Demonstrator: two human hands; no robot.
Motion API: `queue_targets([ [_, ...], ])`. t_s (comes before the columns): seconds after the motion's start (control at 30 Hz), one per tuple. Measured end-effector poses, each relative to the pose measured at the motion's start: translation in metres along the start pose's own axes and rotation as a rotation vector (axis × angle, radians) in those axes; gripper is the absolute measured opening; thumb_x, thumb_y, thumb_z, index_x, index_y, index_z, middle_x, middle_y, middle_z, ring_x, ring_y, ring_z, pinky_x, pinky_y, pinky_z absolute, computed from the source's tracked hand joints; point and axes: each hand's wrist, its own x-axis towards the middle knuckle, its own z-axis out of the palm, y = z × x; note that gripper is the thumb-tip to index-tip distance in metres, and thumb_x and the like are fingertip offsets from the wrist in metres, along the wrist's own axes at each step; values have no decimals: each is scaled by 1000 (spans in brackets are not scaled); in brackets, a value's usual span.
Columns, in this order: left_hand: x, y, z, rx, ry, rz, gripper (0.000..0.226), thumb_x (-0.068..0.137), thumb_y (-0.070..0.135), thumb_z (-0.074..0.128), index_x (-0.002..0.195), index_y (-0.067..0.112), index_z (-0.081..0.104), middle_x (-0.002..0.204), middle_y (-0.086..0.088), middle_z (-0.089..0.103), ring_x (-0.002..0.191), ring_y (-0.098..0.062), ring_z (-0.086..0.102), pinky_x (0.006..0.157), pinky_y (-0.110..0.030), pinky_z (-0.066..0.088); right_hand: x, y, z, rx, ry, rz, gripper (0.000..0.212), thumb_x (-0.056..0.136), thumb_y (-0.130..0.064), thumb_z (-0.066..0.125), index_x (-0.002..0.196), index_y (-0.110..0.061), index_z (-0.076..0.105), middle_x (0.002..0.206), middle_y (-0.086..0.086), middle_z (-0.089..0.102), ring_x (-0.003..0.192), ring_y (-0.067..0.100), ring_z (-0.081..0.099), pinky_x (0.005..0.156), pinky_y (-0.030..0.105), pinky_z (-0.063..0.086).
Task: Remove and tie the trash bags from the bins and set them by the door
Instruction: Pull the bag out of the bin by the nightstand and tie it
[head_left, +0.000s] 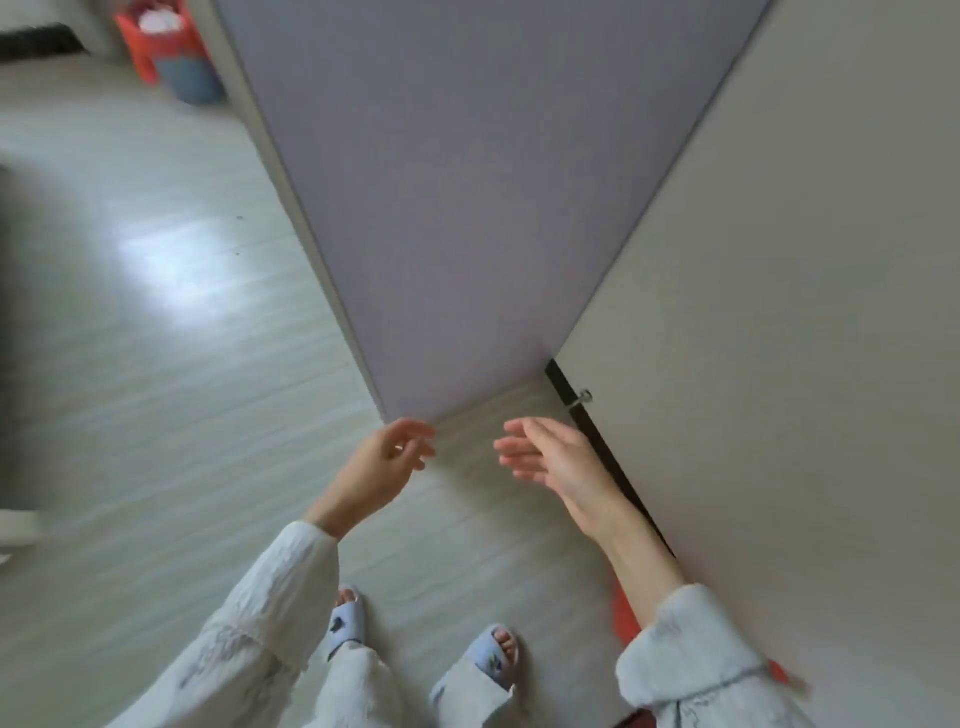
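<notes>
Red trash bag (156, 36) sits in the bin (192, 78) at the upper left of the frame, white stuff showing on top, well apart from both hands. Another scrap of red (623, 616) peeks out low right, just beside the right forearm, too hidden to name. Left hand (387, 462) is loose, fingers slack, holding nothing. Right hand (553, 460) is spread flat, empty too, near the pale door (779, 312). Grey panel (467, 208) fills the centre. Slippers (496, 657) stand on the pale floor (156, 364).
</notes>
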Motion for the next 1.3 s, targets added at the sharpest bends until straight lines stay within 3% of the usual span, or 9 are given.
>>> queue_targets([
  [0.23,-58,-51,-205,-177,292,-52,24,95,11,38,89,27,54,84,-1,62,68,-6,60,57,-11,45,25,-73,221,-329,-300,-77,21,98,-20,36,100,-12,56,78,-3,63,60,4,60,59,16,43],
  [0.33,-67,-70,-295,-194,411,-34,20,95,9,39,95,20,55,84,-1,62,61,2,60,57,-7,45,38,-109,309,-376,-371,-127,23,98,-22,37,101,-12,58,82,-2,65,71,12,62,69,22,47],
  [0.47,-65,-79,-390,-236,530,-16,21,94,9,40,98,20,57,88,-1,64,77,-15,62,68,-20,46,56,-158,393,-438,-442,-189,27,98,-23,37,105,-10,60,88,0,67,79,14,64,80,28,51],
  [0.53,-55,-80,-428,-246,556,-5,20,94,10,40,99,19,57,89,-1,64,79,-15,62,71,-24,47,74,-183,427,-468,-462,-216,27,98,-24,38,104,-10,61,89,0,68,80,14,65,80,28,51],
  [0.97,126,-51,-675,-251,722,58,27,95,12,40,87,31,56,87,4,64,78,-15,62,72,-27,47,279,-382,604,-526,-577,-381,24,97,-23,38,96,-15,61,85,-1,68,77,15,65,74,26,50],
  [1.3,273,-51,-851,-290,790,-15,26,95,12,40,88,31,57,87,4,65,78,-14,63,70,-24,47,443,-525,731,-585,-644,-354,27,98,-22,37,101,-10,61,85,-1,68,76,13,64,77,27,51],
])
